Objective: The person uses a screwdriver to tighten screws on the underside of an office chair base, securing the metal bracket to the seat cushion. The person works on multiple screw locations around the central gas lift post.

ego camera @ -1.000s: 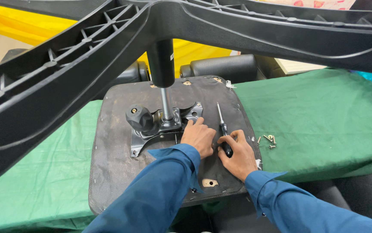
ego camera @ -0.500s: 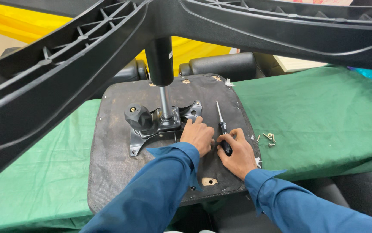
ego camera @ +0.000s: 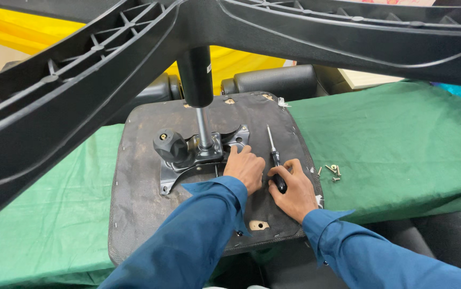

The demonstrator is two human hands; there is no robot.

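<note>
The right hand (ego camera: 293,188) grips the screwdriver (ego camera: 274,158) by its handle on the upturned seat (ego camera: 134,203); light, stiff, best held there. The left hand's (ego camera: 246,168) curled fingers press the metal bracket (ego camera: 198,155)

An upturned chair seat (ego camera: 139,203) lies on a green cloth (ego camera: 401,139), its black star base (ego camera: 80,80) looming close overhead. The left hand (ego camera: 246,168) rests on the seat, fingertips at the metal mechanism plate (ego camera: 203,152) beside a black knob (ego camera: 169,144). The right hand (ego camera: 294,190) grips a screwdriver (ego camera: 274,158) lying on the seat. A few loose screws (ego camera: 332,171) sit on the cloth nearby.
</note>
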